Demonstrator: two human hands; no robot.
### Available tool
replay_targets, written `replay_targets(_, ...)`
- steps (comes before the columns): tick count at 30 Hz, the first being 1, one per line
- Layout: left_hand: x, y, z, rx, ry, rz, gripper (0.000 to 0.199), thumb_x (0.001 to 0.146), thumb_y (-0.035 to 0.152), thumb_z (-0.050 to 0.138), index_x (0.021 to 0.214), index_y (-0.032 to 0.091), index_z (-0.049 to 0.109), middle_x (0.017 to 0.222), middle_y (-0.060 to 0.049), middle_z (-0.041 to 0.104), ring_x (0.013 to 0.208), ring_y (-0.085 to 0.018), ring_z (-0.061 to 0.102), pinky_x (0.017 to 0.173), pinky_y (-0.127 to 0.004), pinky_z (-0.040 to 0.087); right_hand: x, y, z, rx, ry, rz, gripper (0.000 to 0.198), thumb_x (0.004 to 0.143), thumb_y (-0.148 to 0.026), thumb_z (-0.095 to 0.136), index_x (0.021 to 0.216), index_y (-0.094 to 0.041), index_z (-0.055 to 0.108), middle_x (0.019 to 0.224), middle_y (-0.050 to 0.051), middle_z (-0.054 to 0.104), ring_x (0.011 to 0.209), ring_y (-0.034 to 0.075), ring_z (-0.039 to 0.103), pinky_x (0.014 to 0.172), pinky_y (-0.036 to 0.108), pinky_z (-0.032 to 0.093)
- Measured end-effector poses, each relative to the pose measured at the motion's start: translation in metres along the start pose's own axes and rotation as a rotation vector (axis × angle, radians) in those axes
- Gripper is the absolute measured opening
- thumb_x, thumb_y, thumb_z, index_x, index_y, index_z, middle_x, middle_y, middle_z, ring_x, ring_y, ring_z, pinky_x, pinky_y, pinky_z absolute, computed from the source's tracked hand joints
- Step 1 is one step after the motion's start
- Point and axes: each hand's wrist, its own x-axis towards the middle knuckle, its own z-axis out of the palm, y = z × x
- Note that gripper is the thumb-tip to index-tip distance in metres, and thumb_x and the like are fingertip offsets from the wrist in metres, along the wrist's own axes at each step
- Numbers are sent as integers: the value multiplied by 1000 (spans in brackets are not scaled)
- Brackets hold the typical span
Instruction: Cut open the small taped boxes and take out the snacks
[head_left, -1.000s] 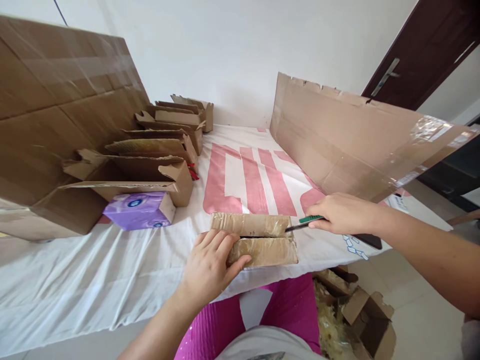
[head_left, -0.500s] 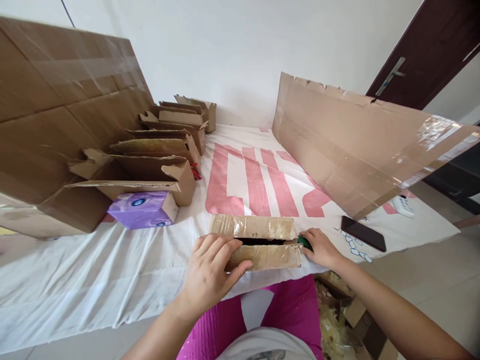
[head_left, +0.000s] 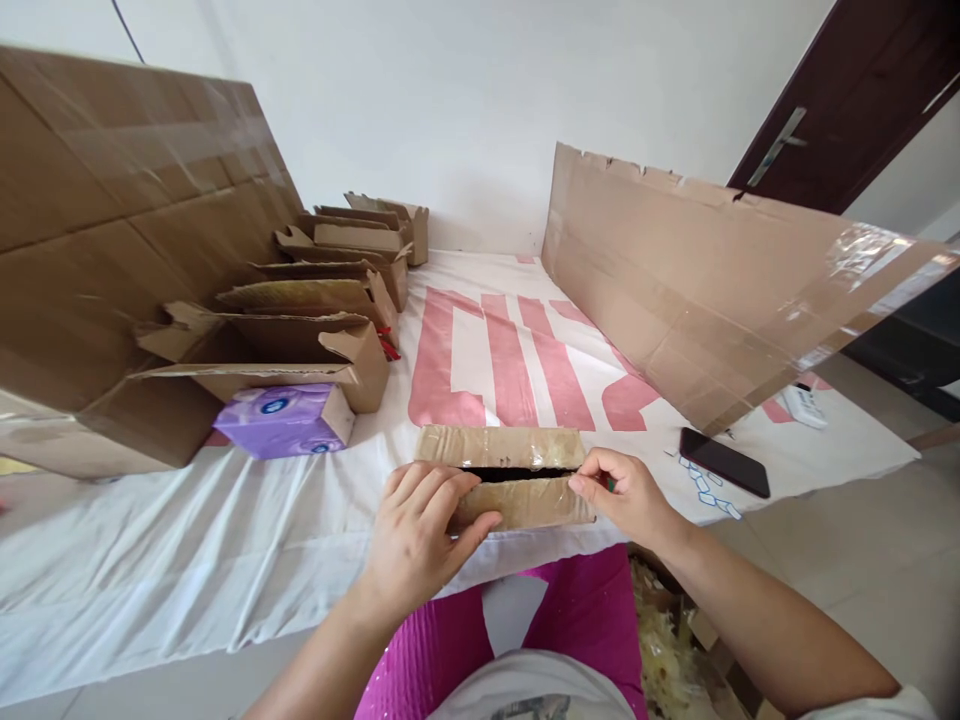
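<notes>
A small taped cardboard box (head_left: 525, 505) lies at the table's front edge, with a dark gap between its two top flaps. My left hand (head_left: 427, 525) is closed over the box's left end, its fingers at the gap and the thumb along the near flap. At the other end, my right hand (head_left: 622, 495) pinches the right corner of the near flap between thumb and forefinger. A sliver of something green (head_left: 611, 485) shows by the right hand's fingers; most of it is hidden, so its kind is unclear.
Several open cardboard boxes (head_left: 300, 345) stand in a row at left, with a purple tissue box (head_left: 285, 420) before them. Large cardboard panels rise on both sides (head_left: 690, 290). A phone (head_left: 724, 462) and small white, blue-edged pieces (head_left: 705, 490) lie at right.
My right hand has moved left from beside the box onto its right corner. The green thing, plainer before, is now mostly covered. My left hand keeps its place on the box.
</notes>
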Motion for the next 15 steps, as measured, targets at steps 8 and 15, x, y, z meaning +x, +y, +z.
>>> replay_targets(8, 1, 2, -2, 14, 5, -5, 25, 84, 36, 67, 99, 19, 57, 83, -5, 67, 82, -22, 60, 75, -37, 44, -7, 9, -7, 207, 98, 11, 30, 93, -47, 49, 89, -21, 62, 74, 1, 59, 64, 14, 54, 60, 26, 45)
replay_targets(15, 1, 1, -2, 6, 2, -5, 25, 84, 35, 69, 99, 18, 57, 83, -5, 66, 81, -22, 60, 74, -37, 43, -46, 11, 5, -78, 445, -319, 6, 89, -19, 58, 92, -24, 61, 80, 3, 60, 67, 15, 53, 59, 28, 45)
